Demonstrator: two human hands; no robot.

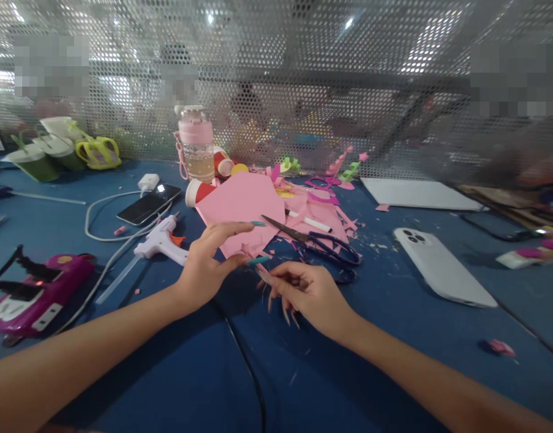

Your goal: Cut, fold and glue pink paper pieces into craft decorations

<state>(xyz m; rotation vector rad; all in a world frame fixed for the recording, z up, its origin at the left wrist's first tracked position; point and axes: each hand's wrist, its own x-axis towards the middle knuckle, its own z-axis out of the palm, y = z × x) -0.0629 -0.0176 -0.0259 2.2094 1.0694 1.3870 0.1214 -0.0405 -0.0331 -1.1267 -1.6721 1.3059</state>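
Observation:
Above the middle of the blue table, my left hand (208, 258) holds its thumb and index finger apart, teal nails pointing right, with nothing visible between them. Close beside it, my right hand (310, 294) has thumb and index finger pressed together; whatever is in that pinch is too small to make out. Its other fingers curl below. Just behind the hands lie pink paper (247, 204) and dark-blue-handled scissors (324, 243), open-bladed. A white marker (310, 221) rests on the pink paper scraps. Left of my left hand is a pale glue gun (161, 240) with a glue stick in it.
A pink-lidded bottle (196, 144) and red paper cups (199, 192) stand or lie behind. On the left are a black phone (149, 203) and a magenta power strip (55, 288); on the right, a white phone (443, 267) and a white flat board (421, 193). A black cable (243, 355) runs toward me.

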